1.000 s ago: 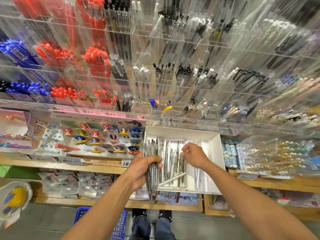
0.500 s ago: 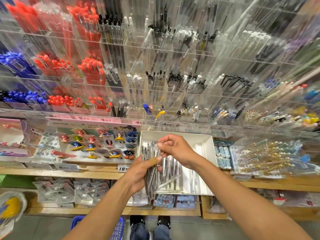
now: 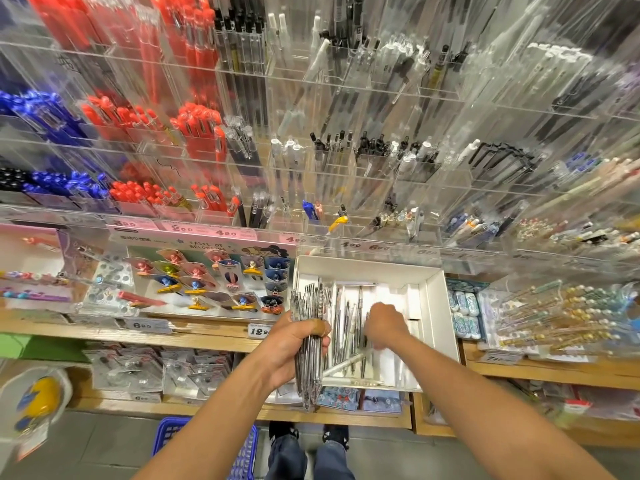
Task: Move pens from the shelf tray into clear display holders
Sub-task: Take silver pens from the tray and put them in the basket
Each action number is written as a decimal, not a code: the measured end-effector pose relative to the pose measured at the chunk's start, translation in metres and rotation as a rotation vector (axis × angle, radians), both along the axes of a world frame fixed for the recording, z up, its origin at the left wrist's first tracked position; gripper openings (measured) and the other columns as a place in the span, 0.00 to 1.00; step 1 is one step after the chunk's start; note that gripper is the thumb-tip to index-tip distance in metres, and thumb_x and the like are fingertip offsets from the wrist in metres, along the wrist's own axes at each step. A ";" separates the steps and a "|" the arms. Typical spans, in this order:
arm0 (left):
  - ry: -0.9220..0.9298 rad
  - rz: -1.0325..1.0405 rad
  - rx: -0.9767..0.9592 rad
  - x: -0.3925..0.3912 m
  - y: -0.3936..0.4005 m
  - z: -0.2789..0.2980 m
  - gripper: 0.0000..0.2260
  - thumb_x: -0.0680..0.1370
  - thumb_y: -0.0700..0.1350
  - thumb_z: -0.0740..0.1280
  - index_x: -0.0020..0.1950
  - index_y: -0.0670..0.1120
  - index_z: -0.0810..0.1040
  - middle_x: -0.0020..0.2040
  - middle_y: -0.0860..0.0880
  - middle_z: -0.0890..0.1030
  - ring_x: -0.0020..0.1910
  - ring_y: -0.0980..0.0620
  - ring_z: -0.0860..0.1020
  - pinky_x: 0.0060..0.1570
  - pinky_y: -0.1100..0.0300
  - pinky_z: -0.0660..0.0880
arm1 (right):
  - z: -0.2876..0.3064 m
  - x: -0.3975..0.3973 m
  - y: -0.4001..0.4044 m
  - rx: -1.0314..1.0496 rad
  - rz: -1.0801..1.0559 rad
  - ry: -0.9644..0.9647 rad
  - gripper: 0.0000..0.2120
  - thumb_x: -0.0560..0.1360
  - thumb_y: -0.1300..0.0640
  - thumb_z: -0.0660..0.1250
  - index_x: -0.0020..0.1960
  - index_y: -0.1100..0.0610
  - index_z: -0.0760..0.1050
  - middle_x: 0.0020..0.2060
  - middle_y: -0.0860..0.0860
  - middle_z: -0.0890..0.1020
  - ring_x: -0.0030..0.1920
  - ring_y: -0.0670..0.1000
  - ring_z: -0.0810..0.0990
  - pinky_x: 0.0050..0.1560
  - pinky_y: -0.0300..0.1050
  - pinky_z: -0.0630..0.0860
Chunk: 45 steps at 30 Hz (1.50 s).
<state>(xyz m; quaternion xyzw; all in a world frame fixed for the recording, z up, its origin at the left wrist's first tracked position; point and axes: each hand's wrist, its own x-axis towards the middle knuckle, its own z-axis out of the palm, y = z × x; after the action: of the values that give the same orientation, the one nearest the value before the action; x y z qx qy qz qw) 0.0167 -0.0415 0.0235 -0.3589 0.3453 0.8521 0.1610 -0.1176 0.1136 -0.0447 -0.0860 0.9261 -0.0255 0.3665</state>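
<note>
My left hand (image 3: 294, 344) grips a thick upright bundle of silver-clear pens (image 3: 309, 299) at the left edge of the white shelf tray (image 3: 438, 306). A tan bandage wraps one finger. My right hand (image 3: 386, 322) reaches down into the tray, knuckles up, with its fingertips on the loose pens (image 3: 348, 327) lying there. The back of the hand hides the fingers, and motion blur hides any grip. Tiers of clear display holders (image 3: 346, 168) rise above the tray, with red, blue, black and clear pens in them.
The tray sits on a wooden shelf (image 3: 207, 337) under a clear price rail. A card of coloured clips (image 3: 214, 282) lies to its left, and packaged pens (image 3: 554, 317) to its right. On the floor by my feet stands a blue basket (image 3: 242, 452).
My right hand came up from the tray to the bundle, then dropped back down into the tray. My left hand has kept its grip on the bundle and shifted slightly left.
</note>
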 end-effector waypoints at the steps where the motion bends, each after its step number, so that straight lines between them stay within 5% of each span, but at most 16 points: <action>1: -0.002 0.009 0.000 0.000 0.000 -0.001 0.14 0.73 0.28 0.69 0.56 0.36 0.72 0.35 0.42 0.80 0.31 0.49 0.78 0.31 0.57 0.78 | -0.007 0.007 -0.001 0.032 0.010 0.006 0.12 0.72 0.64 0.71 0.35 0.59 0.70 0.30 0.50 0.75 0.29 0.47 0.75 0.26 0.39 0.70; 9: -0.010 0.045 -0.030 0.003 -0.004 -0.007 0.16 0.72 0.27 0.69 0.56 0.37 0.70 0.38 0.42 0.81 0.32 0.48 0.79 0.31 0.56 0.79 | -0.024 0.022 -0.012 0.080 -0.107 0.065 0.14 0.72 0.65 0.71 0.32 0.57 0.69 0.28 0.49 0.75 0.26 0.46 0.72 0.22 0.38 0.65; 14: -0.004 0.054 -0.035 0.004 -0.004 -0.008 0.17 0.72 0.27 0.68 0.59 0.37 0.70 0.38 0.42 0.81 0.32 0.48 0.79 0.31 0.57 0.78 | -0.030 0.025 -0.013 0.052 -0.215 0.046 0.07 0.73 0.67 0.69 0.40 0.59 0.73 0.31 0.49 0.76 0.27 0.45 0.74 0.19 0.37 0.64; 21: -0.002 0.051 -0.052 0.005 -0.005 -0.013 0.14 0.72 0.29 0.70 0.55 0.37 0.72 0.37 0.42 0.81 0.32 0.48 0.79 0.32 0.56 0.78 | -0.030 0.027 -0.015 0.017 -0.208 0.006 0.13 0.73 0.67 0.69 0.34 0.57 0.70 0.30 0.49 0.76 0.27 0.45 0.73 0.21 0.36 0.64; 26: 0.023 0.032 -0.044 0.006 -0.010 -0.015 0.13 0.71 0.30 0.72 0.52 0.37 0.74 0.36 0.42 0.80 0.33 0.48 0.79 0.32 0.55 0.78 | -0.017 0.021 -0.006 -0.158 -0.303 0.104 0.01 0.78 0.63 0.61 0.49 0.60 0.71 0.35 0.50 0.75 0.31 0.48 0.74 0.25 0.39 0.64; 30: 0.016 0.043 -0.032 0.008 -0.012 -0.012 0.20 0.71 0.32 0.73 0.60 0.37 0.71 0.37 0.41 0.81 0.34 0.47 0.79 0.32 0.55 0.79 | 0.000 0.015 0.005 -0.408 -0.371 0.141 0.09 0.82 0.56 0.56 0.57 0.60 0.71 0.45 0.53 0.78 0.41 0.52 0.77 0.38 0.43 0.69; 33: 0.009 0.059 -0.009 0.012 -0.012 -0.006 0.25 0.69 0.33 0.74 0.64 0.34 0.70 0.37 0.40 0.82 0.33 0.47 0.81 0.31 0.56 0.79 | 0.013 0.013 0.012 -0.523 -0.374 0.159 0.11 0.83 0.53 0.55 0.55 0.57 0.72 0.45 0.52 0.78 0.44 0.53 0.76 0.36 0.42 0.66; 36: 0.021 0.110 -0.023 0.019 -0.011 0.001 0.25 0.66 0.33 0.74 0.62 0.33 0.73 0.37 0.40 0.82 0.33 0.47 0.82 0.30 0.57 0.79 | 0.027 0.015 0.017 -0.662 -0.419 0.056 0.13 0.82 0.50 0.58 0.48 0.59 0.72 0.40 0.53 0.76 0.43 0.56 0.79 0.40 0.46 0.73; 39: 0.028 0.170 -0.045 0.032 -0.009 0.009 0.24 0.67 0.33 0.74 0.61 0.34 0.74 0.38 0.40 0.82 0.34 0.47 0.82 0.31 0.56 0.80 | 0.042 0.019 0.017 -0.758 -0.410 -0.073 0.13 0.82 0.54 0.60 0.53 0.64 0.73 0.44 0.63 0.76 0.51 0.65 0.79 0.44 0.51 0.78; 45: 0.024 0.376 -0.093 0.083 0.000 0.022 0.24 0.68 0.34 0.73 0.63 0.33 0.73 0.42 0.38 0.83 0.35 0.46 0.82 0.35 0.54 0.82 | 0.083 0.047 -0.010 -0.910 -0.269 -0.319 0.11 0.80 0.62 0.61 0.62 0.54 0.70 0.50 0.55 0.81 0.38 0.48 0.83 0.40 0.47 0.77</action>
<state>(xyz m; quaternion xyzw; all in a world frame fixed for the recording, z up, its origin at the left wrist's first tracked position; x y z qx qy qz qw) 0.0996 -0.0415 0.0459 -0.4138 0.3132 0.8545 -0.0219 -0.0701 0.1033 0.0383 -0.1122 0.7563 -0.4867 0.4226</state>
